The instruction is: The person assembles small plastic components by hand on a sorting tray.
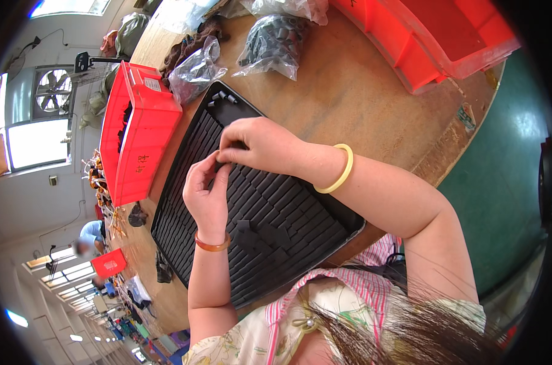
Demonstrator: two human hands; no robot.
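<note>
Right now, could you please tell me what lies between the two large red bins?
In the head view, between the left bin and the right bin lie clear bags, the far end of the black tray, and bare table.

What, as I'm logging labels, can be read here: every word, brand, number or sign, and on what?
Left red bin: dark characters, not copied here.
White label on that bin: too small to read.
Right red bin: dark mark, cut off.
Distant red box: pale marks, too blurred.

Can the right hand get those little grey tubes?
Probably yes: the grey tubes lie close to the right hand, nothing seen between, though it's busy up against the left hand.
</note>
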